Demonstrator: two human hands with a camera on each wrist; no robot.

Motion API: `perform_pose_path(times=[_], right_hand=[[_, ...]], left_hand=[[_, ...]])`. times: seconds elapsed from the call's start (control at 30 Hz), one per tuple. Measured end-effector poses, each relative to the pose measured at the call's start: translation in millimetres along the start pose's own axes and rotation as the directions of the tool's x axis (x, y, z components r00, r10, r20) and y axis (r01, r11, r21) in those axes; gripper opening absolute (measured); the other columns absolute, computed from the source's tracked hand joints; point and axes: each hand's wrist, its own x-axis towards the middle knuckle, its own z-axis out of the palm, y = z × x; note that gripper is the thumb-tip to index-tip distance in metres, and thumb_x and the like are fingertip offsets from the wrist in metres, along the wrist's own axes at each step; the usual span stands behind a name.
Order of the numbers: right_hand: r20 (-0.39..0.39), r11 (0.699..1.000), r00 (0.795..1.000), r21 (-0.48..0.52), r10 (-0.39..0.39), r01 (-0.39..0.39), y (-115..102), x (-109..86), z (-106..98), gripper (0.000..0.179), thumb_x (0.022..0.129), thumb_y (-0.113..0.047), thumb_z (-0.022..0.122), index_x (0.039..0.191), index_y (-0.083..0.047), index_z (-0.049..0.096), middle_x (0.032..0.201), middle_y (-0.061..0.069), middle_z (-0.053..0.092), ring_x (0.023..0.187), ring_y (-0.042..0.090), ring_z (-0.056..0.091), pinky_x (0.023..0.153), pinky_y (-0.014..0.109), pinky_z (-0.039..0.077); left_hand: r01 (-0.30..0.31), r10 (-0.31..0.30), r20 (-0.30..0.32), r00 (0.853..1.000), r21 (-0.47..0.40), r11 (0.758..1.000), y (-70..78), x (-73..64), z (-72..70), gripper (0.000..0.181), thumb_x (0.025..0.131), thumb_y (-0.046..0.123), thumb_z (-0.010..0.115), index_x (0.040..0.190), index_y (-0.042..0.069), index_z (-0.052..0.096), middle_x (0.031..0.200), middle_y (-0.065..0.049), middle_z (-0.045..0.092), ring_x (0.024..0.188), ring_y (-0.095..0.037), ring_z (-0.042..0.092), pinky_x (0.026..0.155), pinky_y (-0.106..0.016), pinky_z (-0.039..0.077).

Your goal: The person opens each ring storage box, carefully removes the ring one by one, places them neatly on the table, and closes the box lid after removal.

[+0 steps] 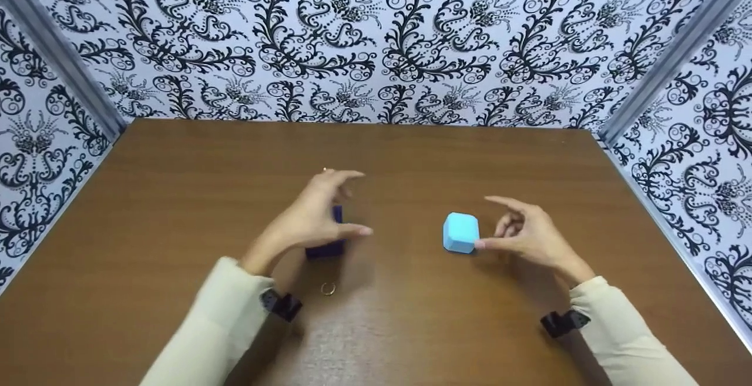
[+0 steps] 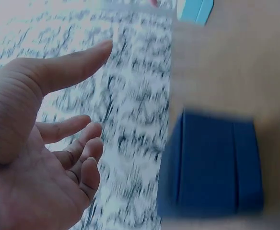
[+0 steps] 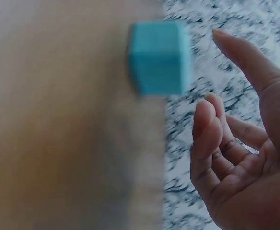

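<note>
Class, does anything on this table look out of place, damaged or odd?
Perhaps the gold-coloured ring: it lies loose on the table, outside the dark blue box and light blue box. No spill shows.

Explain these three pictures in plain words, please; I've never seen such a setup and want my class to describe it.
There is no machine here, only a person's bare hands. The large picture comes from a camera worn on the head, looking forward and down: it shows the left hand and the right hand. The other two come from wrist cameras, each facing its own hand's work.

On the wooden table are a dark-blue box, near the left hand, a light-blue box, near the right, and a thin gold-coloured ring, closer to the person than the dark-blue box. Patterned wall panels stand around the table's back and sides.

Neither hand holds anything: on each, the thumb is well apart from the fingers.
</note>
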Motion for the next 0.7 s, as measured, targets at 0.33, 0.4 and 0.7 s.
perform_pose_path(times=[0.33, 0.4, 0.7], right_hand=[[0.131, 0.992, 0.991, -0.122, 0.033, -0.017, 21.3, 8.2, 16.8, 0.082, 0.067, -0.031, 0.096, 0.135, -0.001, 0.061, 0.075, 0.004, 0.062, 0.067, 0.016, 0.056, 0.062, 0.025, 0.046], [0.136, 0.992, 0.990, -0.126, 0.026, -0.008, 21.7, 11.4, 20.1, 0.075, 0.067, -0.030, 0.096, 0.130, -0.002, 0.065, 0.073, 0.003, 0.061, 0.066, 0.015, 0.055, 0.061, 0.025, 0.045], [0.145, 0.994, 0.989, -0.107, 0.025, -0.009, 22.2, 14.3, 22.9, 0.041, 0.071, -0.026, 0.094, 0.104, -0.012, 0.075, 0.068, -0.001, 0.058, 0.061, 0.012, 0.051, 0.054, 0.022, 0.040]], left_hand=[[0.068, -0.062, 0.158, 0.986, -0.037, 0.997, 26.5, 46.4, 80.0, 0.084, 0.078, 0.029, 0.089, 0.146, 0.001, 0.047, 0.114, -0.016, 0.060, 0.108, -0.028, 0.052, 0.097, -0.042, 0.044], [0.099, -0.095, 0.176, 0.980, -0.014, 0.995, 29.5, 53.1, 92.8, 0.085, 0.079, 0.031, 0.089, 0.147, 0.003, 0.047, 0.116, -0.014, 0.060, 0.110, -0.026, 0.052, 0.097, -0.039, 0.044], [0.105, -0.126, 0.203, 0.971, 0.114, 0.988, 35.3, 72.2, 137.1, 0.082, 0.078, 0.039, 0.089, 0.145, 0.007, 0.053, 0.120, -0.007, 0.056, 0.109, -0.021, 0.049, 0.096, -0.034, 0.041]])
